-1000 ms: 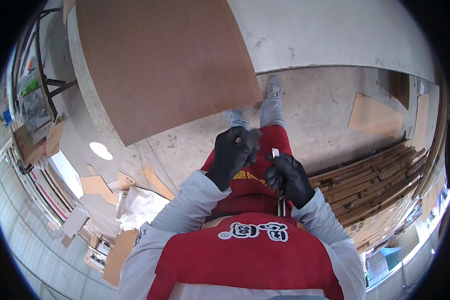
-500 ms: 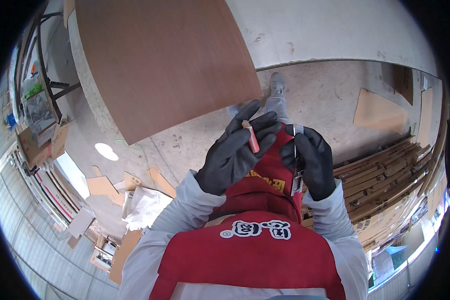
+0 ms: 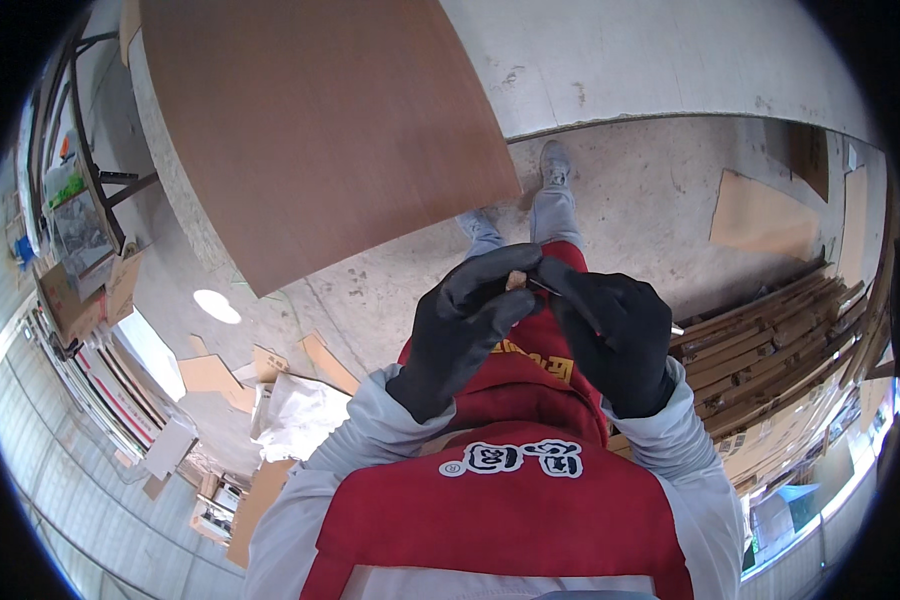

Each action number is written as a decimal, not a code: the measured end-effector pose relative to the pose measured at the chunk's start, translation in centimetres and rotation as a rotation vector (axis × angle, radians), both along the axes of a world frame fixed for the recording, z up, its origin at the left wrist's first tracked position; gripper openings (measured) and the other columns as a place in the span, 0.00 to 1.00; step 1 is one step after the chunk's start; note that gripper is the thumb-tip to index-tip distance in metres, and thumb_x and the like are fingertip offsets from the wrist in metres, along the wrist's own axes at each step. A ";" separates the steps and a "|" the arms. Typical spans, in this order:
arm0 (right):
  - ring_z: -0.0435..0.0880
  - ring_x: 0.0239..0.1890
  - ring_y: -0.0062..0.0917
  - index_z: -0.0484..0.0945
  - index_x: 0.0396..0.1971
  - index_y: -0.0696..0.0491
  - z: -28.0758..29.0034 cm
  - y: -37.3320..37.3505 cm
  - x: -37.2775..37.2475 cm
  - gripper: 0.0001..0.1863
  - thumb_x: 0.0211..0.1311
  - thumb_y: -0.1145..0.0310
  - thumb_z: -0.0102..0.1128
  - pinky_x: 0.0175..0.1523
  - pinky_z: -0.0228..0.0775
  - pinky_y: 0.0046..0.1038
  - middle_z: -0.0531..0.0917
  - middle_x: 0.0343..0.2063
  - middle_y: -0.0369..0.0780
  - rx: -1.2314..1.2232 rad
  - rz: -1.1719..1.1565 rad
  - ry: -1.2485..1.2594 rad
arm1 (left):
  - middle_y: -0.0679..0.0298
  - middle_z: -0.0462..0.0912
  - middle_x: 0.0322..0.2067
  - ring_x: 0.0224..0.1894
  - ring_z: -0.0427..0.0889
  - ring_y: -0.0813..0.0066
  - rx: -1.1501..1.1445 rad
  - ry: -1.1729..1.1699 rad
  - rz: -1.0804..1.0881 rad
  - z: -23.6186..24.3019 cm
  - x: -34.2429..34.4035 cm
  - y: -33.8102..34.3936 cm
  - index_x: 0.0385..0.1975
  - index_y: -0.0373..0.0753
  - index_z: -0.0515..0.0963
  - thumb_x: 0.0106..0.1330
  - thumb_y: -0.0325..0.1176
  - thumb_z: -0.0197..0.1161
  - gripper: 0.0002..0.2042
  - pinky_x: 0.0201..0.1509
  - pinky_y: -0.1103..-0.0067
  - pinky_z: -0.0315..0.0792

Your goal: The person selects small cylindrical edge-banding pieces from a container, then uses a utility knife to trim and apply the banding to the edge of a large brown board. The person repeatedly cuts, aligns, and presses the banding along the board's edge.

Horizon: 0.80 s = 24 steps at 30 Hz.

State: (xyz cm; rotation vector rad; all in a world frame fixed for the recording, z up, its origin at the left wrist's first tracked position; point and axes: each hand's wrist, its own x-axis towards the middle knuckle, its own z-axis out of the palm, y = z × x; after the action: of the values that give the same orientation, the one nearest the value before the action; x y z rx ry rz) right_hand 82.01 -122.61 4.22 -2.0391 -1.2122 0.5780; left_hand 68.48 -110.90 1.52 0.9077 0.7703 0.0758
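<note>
In front of my red apron (image 3: 510, 510), both gloved hands have come together. My left hand (image 3: 448, 335) is closed around a short red-and-white stick; only its brown tip (image 3: 516, 281) shows clearly, between thumb and fingers. Close against that tip, my right hand (image 3: 615, 335) pinches a slim metal knife (image 3: 544, 287). Most of the knife is hidden by the black glove, and I cannot tell whether its edge touches the stick.
A large brown panel (image 3: 330, 130) lies ahead on the left, beside a pale worktop (image 3: 660, 60). Flattened cardboard (image 3: 770, 350) is stacked at right. Cardboard scraps (image 3: 210, 372) and white wrapping (image 3: 295, 415) lie at left. My shoes stand on the concrete floor.
My hands were apart, with the stick resting across my open-fingered left hand and the knife upright in the right. They have met, the left fingers have closed, and the knife has tipped leftward.
</note>
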 end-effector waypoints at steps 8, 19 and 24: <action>0.79 0.20 0.26 0.76 0.47 0.48 -0.7 -0.2 -0.1 0.25 0.43 0.72 0.64 0.22 0.68 0.26 0.82 0.26 0.35 0.061 0.005 -0.101 | 0.62 0.78 0.40 0.41 0.79 0.76 0.069 0.033 0.004 0.2 0.2 -0.1 0.48 0.36 0.73 0.59 0.24 0.60 0.16 0.47 0.84 0.75; 0.78 0.18 0.24 0.76 0.45 0.49 -0.8 -0.1 -0.8 0.22 0.45 0.71 0.64 0.19 0.67 0.25 0.82 0.24 0.35 0.063 0.015 -0.201 | 0.63 0.78 0.40 0.41 0.78 0.78 0.074 -0.007 0.126 0.2 0.4 -1.3 0.44 0.35 0.74 0.56 0.19 0.61 0.14 0.47 0.84 0.75; 0.79 0.18 0.24 0.74 0.47 0.51 -1.3 -0.1 -1.4 0.24 0.45 0.72 0.64 0.19 0.67 0.25 0.82 0.26 0.37 0.116 -0.004 -0.261 | 0.63 0.78 0.40 0.42 0.78 0.78 0.084 -0.034 0.224 -0.3 0.7 -2.4 0.44 0.34 0.74 0.57 0.19 0.61 0.14 0.48 0.84 0.74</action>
State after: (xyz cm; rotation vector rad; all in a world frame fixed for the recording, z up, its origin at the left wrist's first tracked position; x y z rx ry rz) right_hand 80.66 -122.66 2.89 -2.0632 -1.3576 0.2370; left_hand 69.22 -113.25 1.27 0.8946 0.8399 0.3220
